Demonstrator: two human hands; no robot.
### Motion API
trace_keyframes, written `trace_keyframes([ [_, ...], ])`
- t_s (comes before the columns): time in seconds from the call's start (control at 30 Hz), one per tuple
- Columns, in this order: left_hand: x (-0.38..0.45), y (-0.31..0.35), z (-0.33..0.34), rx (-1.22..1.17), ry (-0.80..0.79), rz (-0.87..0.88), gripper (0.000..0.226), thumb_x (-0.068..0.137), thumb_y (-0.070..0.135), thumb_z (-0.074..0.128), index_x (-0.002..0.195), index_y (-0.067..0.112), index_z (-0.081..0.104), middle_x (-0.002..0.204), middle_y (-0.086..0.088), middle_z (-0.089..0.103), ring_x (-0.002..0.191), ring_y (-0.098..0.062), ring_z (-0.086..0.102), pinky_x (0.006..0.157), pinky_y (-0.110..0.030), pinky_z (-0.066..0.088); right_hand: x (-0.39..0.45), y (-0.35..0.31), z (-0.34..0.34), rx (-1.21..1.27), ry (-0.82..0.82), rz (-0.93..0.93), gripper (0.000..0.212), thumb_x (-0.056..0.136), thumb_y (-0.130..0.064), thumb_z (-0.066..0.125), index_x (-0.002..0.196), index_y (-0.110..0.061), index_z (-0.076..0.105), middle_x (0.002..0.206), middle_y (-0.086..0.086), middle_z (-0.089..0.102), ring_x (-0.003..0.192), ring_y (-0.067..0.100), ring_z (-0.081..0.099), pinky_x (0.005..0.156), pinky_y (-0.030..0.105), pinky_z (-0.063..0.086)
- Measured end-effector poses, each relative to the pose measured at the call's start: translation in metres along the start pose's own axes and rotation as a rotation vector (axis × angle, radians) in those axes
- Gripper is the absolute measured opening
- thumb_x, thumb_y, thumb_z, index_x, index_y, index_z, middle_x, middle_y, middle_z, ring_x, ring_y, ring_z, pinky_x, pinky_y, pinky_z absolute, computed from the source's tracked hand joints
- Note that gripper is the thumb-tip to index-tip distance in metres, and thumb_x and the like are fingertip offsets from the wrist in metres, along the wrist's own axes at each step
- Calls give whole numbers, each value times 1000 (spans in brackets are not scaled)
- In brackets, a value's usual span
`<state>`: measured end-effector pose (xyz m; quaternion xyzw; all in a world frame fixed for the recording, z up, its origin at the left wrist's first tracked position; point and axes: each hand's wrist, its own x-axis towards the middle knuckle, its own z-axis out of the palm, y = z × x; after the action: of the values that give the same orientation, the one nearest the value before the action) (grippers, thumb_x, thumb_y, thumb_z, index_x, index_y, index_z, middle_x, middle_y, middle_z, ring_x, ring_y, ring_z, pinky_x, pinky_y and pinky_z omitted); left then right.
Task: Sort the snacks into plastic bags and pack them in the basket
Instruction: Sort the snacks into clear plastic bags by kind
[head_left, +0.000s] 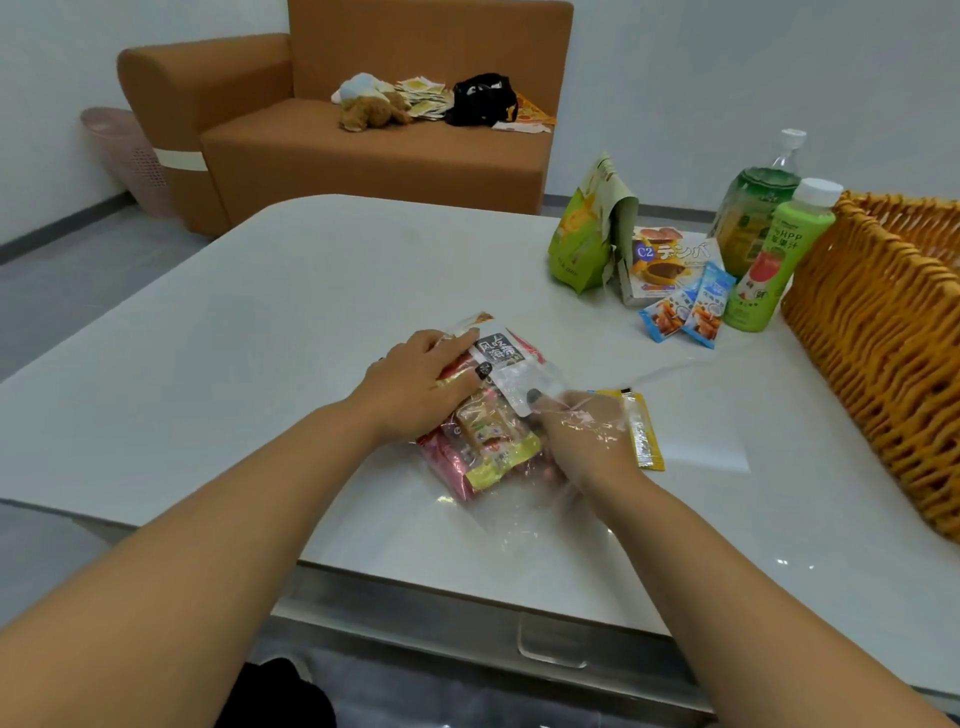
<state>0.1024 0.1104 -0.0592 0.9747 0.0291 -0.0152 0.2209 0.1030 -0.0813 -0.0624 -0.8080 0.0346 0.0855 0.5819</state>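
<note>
Both hands pack small snack packets into a clear bag near the front edge of the table.

The white table (218, 332) carries everything: the woven basket (878, 332) sits along its right edge, and bottles, a green pouch (582, 244) and a biscuit box (665, 265) stand towards the far right corner. The clear plastic bag (514, 488) lies at the front middle, stuffed with packets. The left hand (415, 384) grips the snack bundle (488, 436) and a white packet (506, 364); the right hand (582, 436), inside the film, pinches that packet's lower edge. A yellow sachet (644, 431) lies just beside it, outside. Likely risks: slippery packets may slide out of the open mouth, or thin film may tear.
</note>
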Motion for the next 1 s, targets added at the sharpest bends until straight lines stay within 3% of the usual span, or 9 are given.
trace_keyframes([
  [0.1,-3,2,0,69,-1,48,58,98,59,33,151,45,18,157,3,23,142,-22,26,116,-43,23,5,0,0,-48,26,-48,35,88,-29,65,75,3,69,56,11,61,51,20,52,58,28,43],
  [0.23,-8,5,3,166,-1,182,53,102,53,22,153,45,11,163,12,-9,150,-16,-11,120,-55,-2,1,-9,-6,-64,-39,22,32,90,-27,63,78,1,69,51,4,56,47,20,52,49,24,41],
  [0.33,-9,9,2,195,-43,219,51,104,46,18,154,42,11,163,15,-6,149,-10,-17,119,-56,-5,-10,-17,-21,-117,-243,84,27,94,-15,52,76,1,64,55,14,59,42,21,52,41,19,42],
  [0.43,-6,9,2,159,-44,187,51,103,48,20,153,43,13,163,15,0,149,-10,-13,120,-56,-1,-20,-26,-63,-275,-526,236,23,96,-9,48,92,6,65,68,15,67,51,20,63,49,22,50],
  [0.5,-5,8,4,137,-30,181,51,103,50,22,152,43,15,163,15,3,150,-11,-10,120,-56,5,-22,-28,-95,-396,-599,340,24,97,-12,50,103,4,65,72,13,71,60,20,67,56,25,53],
  [0.6,-4,8,5,67,-19,181,50,103,50,25,152,43,19,162,15,8,150,-11,-6,120,-53,10,-11,-16,-125,-560,-354,377,21,96,-15,53,102,1,65,73,10,73,63,21,67,58,25,54],
  [0.73,-1,9,5,27,-17,167,49,103,49,26,151,43,22,162,16,10,150,-10,-3,121,-43,11,10,16,-115,-812,89,115,37,89,-47,60,105,-14,59,95,-2,61,86,18,59,76,33,53],
  [0.93,0,13,7,19,-10,140,51,101,52,26,151,43,25,161,18,12,150,-8,-1,120,-41,11,18,32,-81,-739,188,16,53,73,-64,66,102,-22,50,103,-2,44,89,19,55,69,32,45],
  [1.0,-1,13,8,10,2,137,50,101,52,27,150,43,25,161,18,13,150,-8,-1,120,-44,13,25,30,-82,-726,150,57,51,70,-63,70,89,-19,53,95,2,47,76,18,53,57,29,39],
])
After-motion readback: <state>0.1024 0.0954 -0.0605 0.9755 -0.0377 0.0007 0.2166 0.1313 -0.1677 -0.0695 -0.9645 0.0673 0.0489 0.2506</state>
